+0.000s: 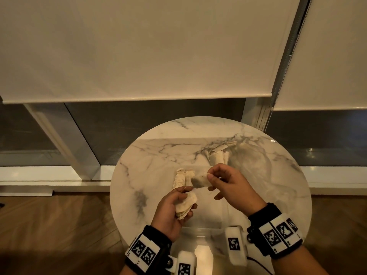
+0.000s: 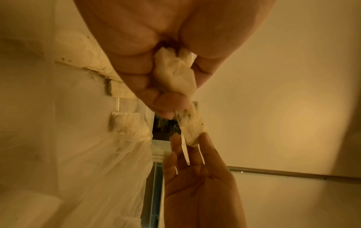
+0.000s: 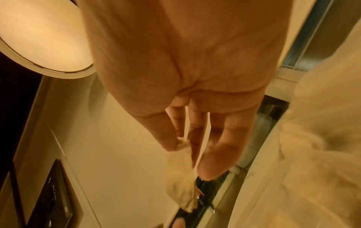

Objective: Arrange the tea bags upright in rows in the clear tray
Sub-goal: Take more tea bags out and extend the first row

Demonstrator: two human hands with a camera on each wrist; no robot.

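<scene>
Inspected over the round marble table (image 1: 151,155); all places given relative to it. Left hand (image 1: 170,211) found above the near left part, fingers curled round a bunch of tea bags (image 1: 185,205) (count not determinable); thumb and forefinger of that hand also seen pinching one corner of a single tea bag (image 1: 200,180). Right hand (image 1: 228,185) found above the table's centre, thumb and forefinger pinching the opposite end of the single tea bag, remaining fingers extended and relaxed; bag thus held between both hands, clear of the tabletop. Confirmed from the left wrist view: bunch (image 2: 175,72) wadded in the palm, single bag (image 2: 192,125) stretched toward the right fingers (image 2: 195,155). Clear tray (image 1: 198,168) noted near the table's centre, its outline faint; two tea bags in the tray (image 1: 182,178) seen at its left end, side by side, uprightness not determinable. Loose tea bags (image 1: 217,154) and crumpled clear plastic wrap (image 1: 252,155) recorded at the far right part.
</scene>
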